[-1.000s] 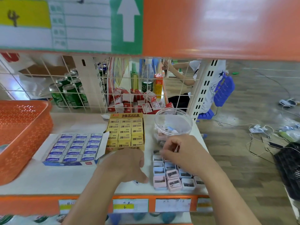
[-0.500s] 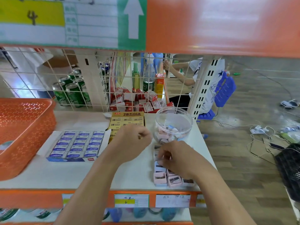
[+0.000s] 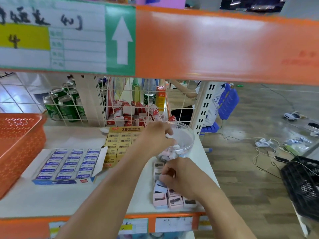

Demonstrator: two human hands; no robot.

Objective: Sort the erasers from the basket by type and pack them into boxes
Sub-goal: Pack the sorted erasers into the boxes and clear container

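Erasers (image 3: 175, 201), small pink and blue ones, lie in rows at the front right of the shelf (image 3: 69, 200), partly under the right hand (image 3: 181, 175). Its fingers are curled down onto the rows. Blur there, so I cannot tell whether they pinch one. The left hand (image 3: 155, 137) is over the mouth of the clear jar (image 3: 189, 135), fingertips drawn together on a pale eraser (image 3: 170, 136), with more pieces lying in the jar below. Left of the jar I log the yellow 2B eraser box (image 3: 119, 140), then the blue eraser box (image 3: 72, 163), both open and filled. Orange basket (image 3: 17, 144) at far left.
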